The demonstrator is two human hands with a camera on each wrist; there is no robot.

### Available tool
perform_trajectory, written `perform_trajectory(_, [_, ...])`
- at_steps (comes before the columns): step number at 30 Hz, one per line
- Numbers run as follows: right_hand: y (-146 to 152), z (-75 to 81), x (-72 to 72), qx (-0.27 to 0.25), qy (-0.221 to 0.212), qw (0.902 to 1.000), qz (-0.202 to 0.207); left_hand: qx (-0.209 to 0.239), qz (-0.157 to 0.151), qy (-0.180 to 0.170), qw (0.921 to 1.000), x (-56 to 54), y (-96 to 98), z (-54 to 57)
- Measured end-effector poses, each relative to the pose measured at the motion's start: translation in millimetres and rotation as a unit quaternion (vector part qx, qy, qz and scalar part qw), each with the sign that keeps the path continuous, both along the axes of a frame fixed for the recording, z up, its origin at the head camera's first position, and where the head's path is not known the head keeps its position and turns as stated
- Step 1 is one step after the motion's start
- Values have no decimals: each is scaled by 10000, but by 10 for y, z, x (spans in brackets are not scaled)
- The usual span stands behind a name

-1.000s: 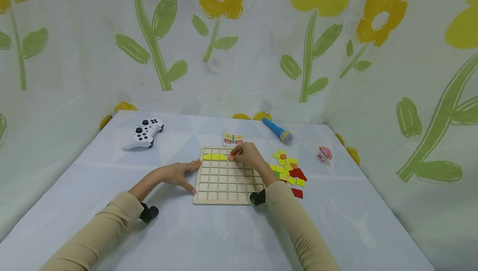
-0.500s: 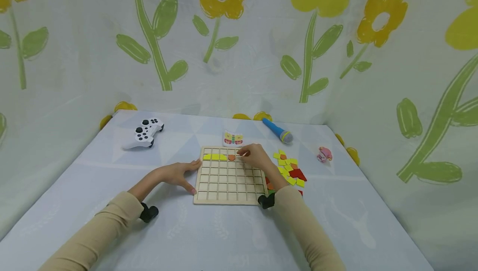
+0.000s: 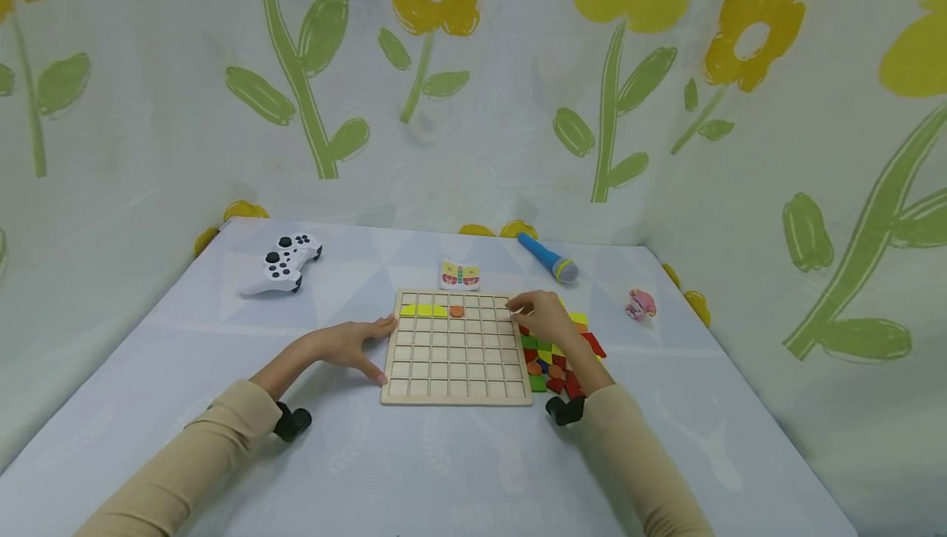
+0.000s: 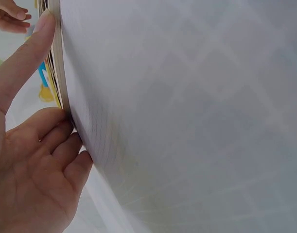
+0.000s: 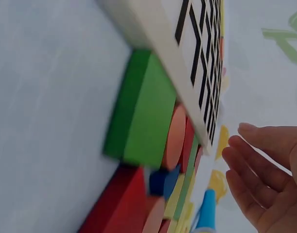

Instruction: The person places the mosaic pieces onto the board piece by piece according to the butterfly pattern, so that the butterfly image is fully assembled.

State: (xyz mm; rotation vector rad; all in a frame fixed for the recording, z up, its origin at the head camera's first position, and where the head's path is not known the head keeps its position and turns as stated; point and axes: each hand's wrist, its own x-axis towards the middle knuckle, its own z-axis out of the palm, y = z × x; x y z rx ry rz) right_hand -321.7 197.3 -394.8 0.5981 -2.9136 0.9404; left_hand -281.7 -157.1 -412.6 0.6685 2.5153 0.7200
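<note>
Head view: the left hand [image 3: 351, 346], thumb and fingers spread, touches the left edge of a wooden grid board [image 3: 451, 366] on the table [image 3: 399, 471]; the right hand [image 3: 546, 317], fingers loosely bent around nothing, hovers near its far right corner and loose blocks [image 3: 573, 386]. Yellow pieces [image 3: 424, 311] and an orange disc [image 3: 456, 312] share one row. Beyond lie a butterfly card [image 3: 459, 275] and blue microphone [image 3: 543, 256].

Left fingers [image 3: 379, 328] against gridded board [image 3: 459, 354]

matt wooden board [image 3: 458, 354], smooth plastic controller [image 3: 285, 264], cloth sleeves [image 3: 188, 463]
</note>
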Motion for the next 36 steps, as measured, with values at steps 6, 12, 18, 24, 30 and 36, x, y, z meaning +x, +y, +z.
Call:
perform_trajectory(6, [213,2,64,83,104,9999,-39,-1,-5,-9,10000,-8,-11,-2])
perform_trajectory(12, [394,-35,83,334,10,9992,-228,-6,42,-51,10000,-19,-20,-18])
perform_trajectory(18, [507,-48,137,578,-231,9974,-360,-24,30,-42,10000,-19,-11,-18])
perform_trajectory(24, [574,-63,236,722,-420,9962,-265,-76,69,-48,9999,-21,-6,-12])
perform_trajectory(30, [597,-79,343,745,-595,9954,50,-72,38,-31,10000,-11,2,-13])
perform_trajectory(36, [554,-91,392,631,-656,9956,222,-32,58,-31,10000,-8,3,-4])
